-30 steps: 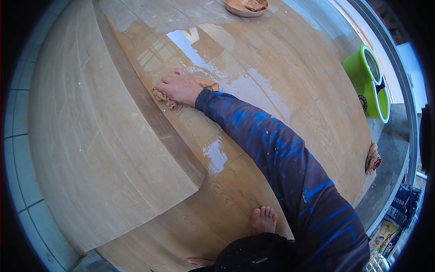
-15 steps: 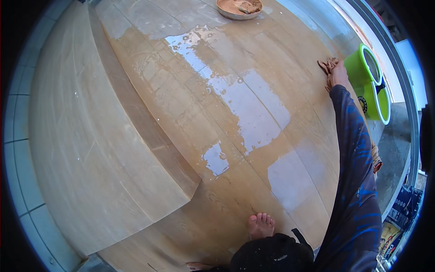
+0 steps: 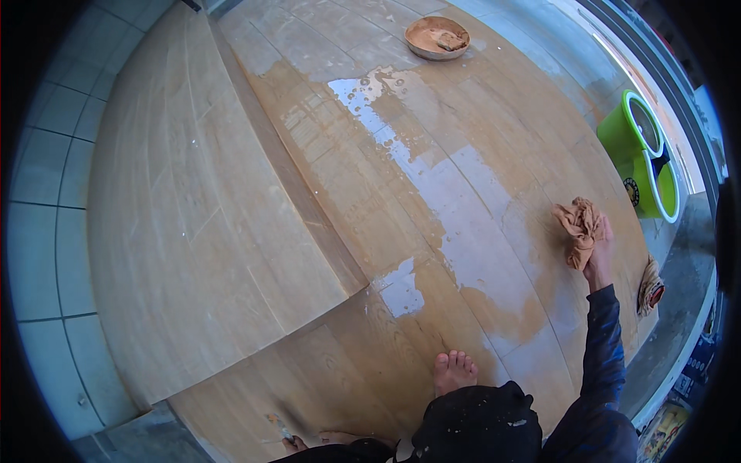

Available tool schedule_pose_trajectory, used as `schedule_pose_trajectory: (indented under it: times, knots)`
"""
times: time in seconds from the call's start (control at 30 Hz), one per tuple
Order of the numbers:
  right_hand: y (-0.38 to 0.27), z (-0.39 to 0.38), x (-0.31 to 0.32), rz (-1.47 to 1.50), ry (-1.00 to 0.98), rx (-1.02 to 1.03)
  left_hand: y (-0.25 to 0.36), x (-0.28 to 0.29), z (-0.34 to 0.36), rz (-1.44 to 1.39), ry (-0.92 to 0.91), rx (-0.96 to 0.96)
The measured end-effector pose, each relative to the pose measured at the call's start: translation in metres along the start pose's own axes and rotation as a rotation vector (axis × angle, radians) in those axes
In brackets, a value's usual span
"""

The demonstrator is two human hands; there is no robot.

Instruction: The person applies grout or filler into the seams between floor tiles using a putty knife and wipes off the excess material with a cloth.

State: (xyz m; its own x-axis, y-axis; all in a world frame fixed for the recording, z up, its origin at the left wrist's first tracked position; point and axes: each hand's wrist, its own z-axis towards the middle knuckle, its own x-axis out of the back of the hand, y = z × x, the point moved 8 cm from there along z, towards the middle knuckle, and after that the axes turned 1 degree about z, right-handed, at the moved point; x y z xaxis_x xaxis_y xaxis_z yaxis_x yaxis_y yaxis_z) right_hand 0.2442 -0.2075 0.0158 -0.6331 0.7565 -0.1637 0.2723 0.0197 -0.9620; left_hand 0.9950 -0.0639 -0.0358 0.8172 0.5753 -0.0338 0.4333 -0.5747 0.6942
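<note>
My right hand (image 3: 600, 251) grips a crumpled orange-brown cloth (image 3: 580, 228) over the wet wood-look tile floor (image 3: 401, 339), to the right of the puddle. At the lower edge, my left hand (image 3: 293, 445) is partly in view, closed round a narrow tool (image 3: 279, 424) with a pale, speckled surface; its kind is unclear. Watery film and a shiny puddle (image 3: 432, 185) spread down the middle of the floor. A round bowl (image 3: 438, 38) with orange-brown contents and a lump in it sits at the far side.
A green two-part mop bucket (image 3: 637, 154) stands at the right, by the door track. Nearer lies a rolled cloth (image 3: 651, 287). A raised tiled step (image 3: 224, 231) fills the left. My bare foot (image 3: 455, 372) is at the lower middle; packages (image 3: 668, 424) lie lower right.
My right hand has come back toward me with the cloth, away from beside the green bucket. My left hand and its tool now show at the lower edge. The whole view has shifted.
</note>
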Motion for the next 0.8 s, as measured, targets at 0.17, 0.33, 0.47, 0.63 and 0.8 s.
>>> schedule_pose_trajectory:
  times: [0.17, 0.33, 0.47, 0.63, 0.8]
  knots:
    - [0.058, -0.094, -0.195, -0.027, -0.287, -0.004, 0.106, 0.157, -0.006, 0.556, 0.450, -0.319]
    - [0.081, -0.192, -0.356, -0.836, -0.704, 0.554, 0.113, 0.232, -0.028, 0.683, 0.668, -0.317]
    - [0.101, -0.186, -0.441, -0.871, -0.863, 0.769, 0.088, 0.239, -0.040, 0.680, 0.721, -0.257]
    - [0.112, -0.111, -0.562, -0.761, -0.908, 0.988, 0.025, 0.124, -0.026, 0.446, 0.523, -0.125]
    - [0.129, -0.025, -0.685, -0.684, -0.790, 1.048, -0.111, -0.094, -0.031, -0.311, 0.119, 0.416]
